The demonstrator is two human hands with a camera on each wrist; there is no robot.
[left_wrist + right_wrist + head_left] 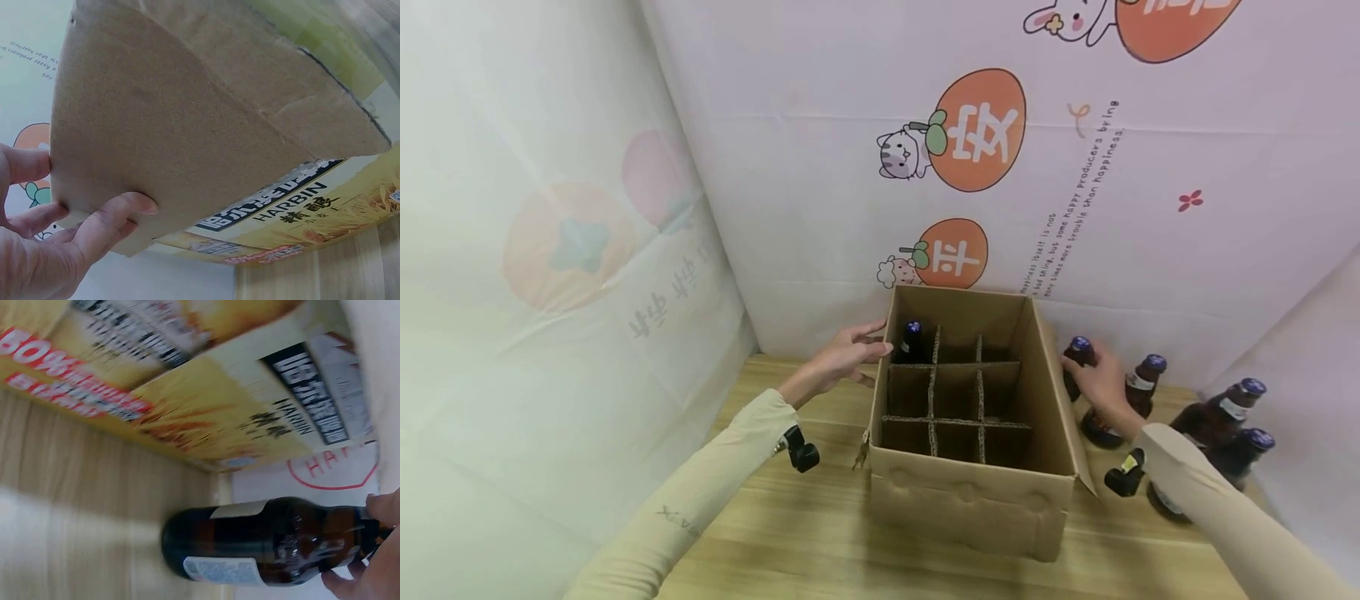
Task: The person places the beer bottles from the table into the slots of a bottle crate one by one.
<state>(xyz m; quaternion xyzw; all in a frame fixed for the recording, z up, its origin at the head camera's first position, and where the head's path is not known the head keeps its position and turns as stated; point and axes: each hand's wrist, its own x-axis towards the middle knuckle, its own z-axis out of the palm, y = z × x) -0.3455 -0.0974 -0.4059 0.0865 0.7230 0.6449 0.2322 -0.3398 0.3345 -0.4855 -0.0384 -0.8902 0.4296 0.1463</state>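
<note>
A cardboard box point(970, 504) stands with its top open, split by cardboard dividers point(931, 392) into compartments. One brown bottle point(913, 337) with a blue cap is in the back left compartment. My left hand point(846, 354) holds the box's left rim near the back corner. In the left wrist view, its fingertips press the outer flap point(187, 100). To the right of the box, my right hand point(1103, 379) grips a brown beer bottle point(275, 544) by its neck. That bottle has a blue cap and pale labels, and its lower part is hidden in the head view.
Several more capped brown bottles, such as this one point(1142, 383), stand on the wooden table point(797, 533) at the right, partly behind my right forearm. A printed white cloth point(850, 200) hangs close behind the box. White sheeting point(572, 375) borders the left side.
</note>
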